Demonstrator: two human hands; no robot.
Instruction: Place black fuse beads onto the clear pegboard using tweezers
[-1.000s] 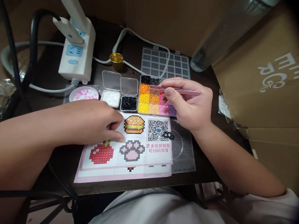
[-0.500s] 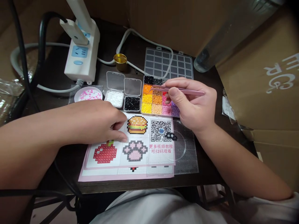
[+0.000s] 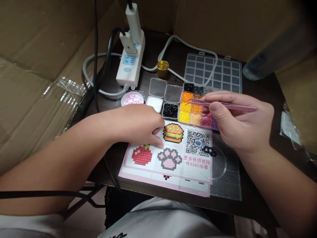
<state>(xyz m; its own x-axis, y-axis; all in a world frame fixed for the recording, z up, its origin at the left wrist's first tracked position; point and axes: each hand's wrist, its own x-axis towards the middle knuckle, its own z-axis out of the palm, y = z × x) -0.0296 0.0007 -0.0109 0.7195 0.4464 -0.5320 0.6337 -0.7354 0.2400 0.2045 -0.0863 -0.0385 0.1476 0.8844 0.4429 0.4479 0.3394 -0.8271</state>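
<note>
Cardboard (image 3: 37, 72) walls in the table (image 3: 257, 89) on the left and behind. Power strip (image 3: 130, 61), cables (image 3: 99, 55), cap (image 3: 162, 67), lid (image 3: 213, 71) and a lying bottle (image 3: 269, 58) crowd the back. Dish (image 3: 132, 98), 2 small boxes (image 3: 170, 110) and bead box (image 3: 195, 114) stand in a tight row. The left hand (image 3: 138, 127) presses on the sheet (image 3: 170, 158); the right hand (image 3: 240, 127) pinches tweezers (image 3: 223, 105) over the bead box. Between the 2 hands, sheet and pegboard (image 3: 230, 185) lie clear.

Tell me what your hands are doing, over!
Right hand pinching pink tweezers over bead box. Left hand resting on pattern sheet. Box lid open behind.
</note>
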